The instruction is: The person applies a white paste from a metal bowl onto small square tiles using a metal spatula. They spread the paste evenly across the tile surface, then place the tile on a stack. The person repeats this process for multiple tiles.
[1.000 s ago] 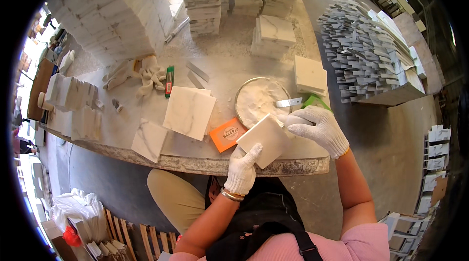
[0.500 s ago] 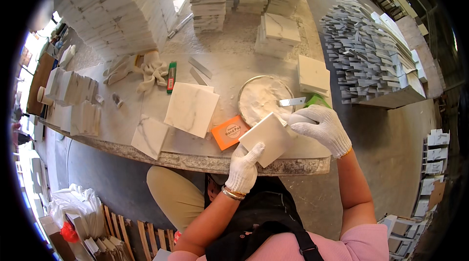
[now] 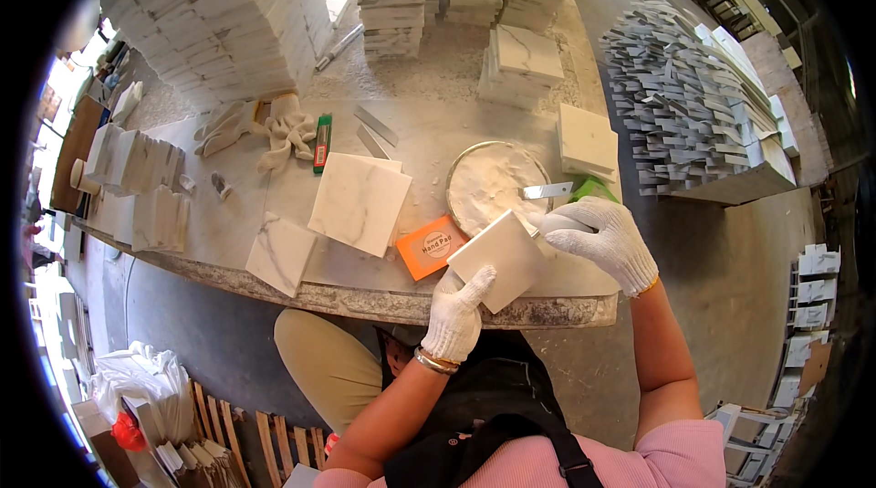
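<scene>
The person is sitting at the near edge of a stone surface (image 3: 228,241) and is holding a small white square tile (image 3: 500,260) just above that edge, tilted with one corner pointing toward the body. The left hand (image 3: 456,316), in a white knit glove, is supporting the tile from below: its fingers (image 3: 476,283) are lying up across the tile's near corner, closed lightly on it, with the wrist bent upward and the forearm rising from the lower edge of the view. The right hand (image 3: 604,234), also gloved, is lying at the tile's far right corner, with its fingers curled shut around the handle of a putty knife (image 3: 547,190); the flat metal blade is projecting left over the rim of a round bowl of white paste (image 3: 493,185). The right forearm is running almost straight up from the lower right, elbow out to the side. An orange hand pad (image 3: 431,247) is lying just left of the tile, touching the surface. Further left a larger marble slab (image 3: 359,203) is resting flat, and stacks of white tiles (image 3: 228,13) are standing along the far side.
</scene>
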`<state>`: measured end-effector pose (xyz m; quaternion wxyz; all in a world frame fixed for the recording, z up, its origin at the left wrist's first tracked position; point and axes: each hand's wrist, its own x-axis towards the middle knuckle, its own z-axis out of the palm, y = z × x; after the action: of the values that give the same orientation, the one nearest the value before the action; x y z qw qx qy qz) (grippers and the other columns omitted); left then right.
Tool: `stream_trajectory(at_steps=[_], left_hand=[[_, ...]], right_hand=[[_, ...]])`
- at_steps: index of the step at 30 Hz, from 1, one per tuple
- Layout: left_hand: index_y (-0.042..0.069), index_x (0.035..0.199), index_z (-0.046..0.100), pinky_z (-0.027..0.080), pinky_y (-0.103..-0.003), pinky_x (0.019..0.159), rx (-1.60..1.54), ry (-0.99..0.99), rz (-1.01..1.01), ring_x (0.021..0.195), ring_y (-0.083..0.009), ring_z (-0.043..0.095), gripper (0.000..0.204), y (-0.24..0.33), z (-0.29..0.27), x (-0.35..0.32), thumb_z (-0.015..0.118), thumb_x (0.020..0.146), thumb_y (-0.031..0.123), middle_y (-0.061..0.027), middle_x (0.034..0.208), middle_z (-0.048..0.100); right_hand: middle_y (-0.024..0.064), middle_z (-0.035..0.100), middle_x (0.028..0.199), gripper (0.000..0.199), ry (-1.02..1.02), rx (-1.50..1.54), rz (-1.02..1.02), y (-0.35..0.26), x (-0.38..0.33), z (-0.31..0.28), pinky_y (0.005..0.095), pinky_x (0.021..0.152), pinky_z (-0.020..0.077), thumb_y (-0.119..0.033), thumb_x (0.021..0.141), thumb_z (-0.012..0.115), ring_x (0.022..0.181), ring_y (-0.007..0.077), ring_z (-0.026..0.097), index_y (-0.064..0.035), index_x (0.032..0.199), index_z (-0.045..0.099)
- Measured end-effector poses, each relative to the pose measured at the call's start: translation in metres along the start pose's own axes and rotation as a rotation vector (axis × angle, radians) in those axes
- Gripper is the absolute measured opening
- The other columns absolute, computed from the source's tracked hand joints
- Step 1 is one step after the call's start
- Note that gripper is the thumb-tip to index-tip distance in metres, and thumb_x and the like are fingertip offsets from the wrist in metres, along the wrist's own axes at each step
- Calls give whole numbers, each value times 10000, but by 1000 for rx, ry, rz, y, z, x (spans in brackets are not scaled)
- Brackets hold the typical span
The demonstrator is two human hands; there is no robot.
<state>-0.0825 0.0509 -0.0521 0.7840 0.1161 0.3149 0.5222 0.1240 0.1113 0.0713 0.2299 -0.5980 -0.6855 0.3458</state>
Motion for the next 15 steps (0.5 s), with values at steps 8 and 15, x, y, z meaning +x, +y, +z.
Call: stream_trajectory(at_steps=[8, 15], left_hand=[[-7, 1430, 476, 482, -366, 1041, -12, 3, -15, 1210, -218, 592, 533, 0, 0, -1, 671, 944, 95, -107, 1334, 603], [-9, 1411, 497, 479, -357, 1036, -27, 15, -31, 1194, -206, 596, 500, 4, 4, -3, 662, 946, 72, -99, 1320, 612]], right_hand=[[84, 739, 878, 290, -3, 28, 17, 2, 0, 1, 295, 754, 512, -216, 795, 765, 801, 164, 652, -23, 1011, 777], [81, 728, 1003, 307, 3, 155, -1, -6, 4, -5, 285, 838, 511, -210, 844, 755, 912, 141, 657, -8, 1075, 741]])
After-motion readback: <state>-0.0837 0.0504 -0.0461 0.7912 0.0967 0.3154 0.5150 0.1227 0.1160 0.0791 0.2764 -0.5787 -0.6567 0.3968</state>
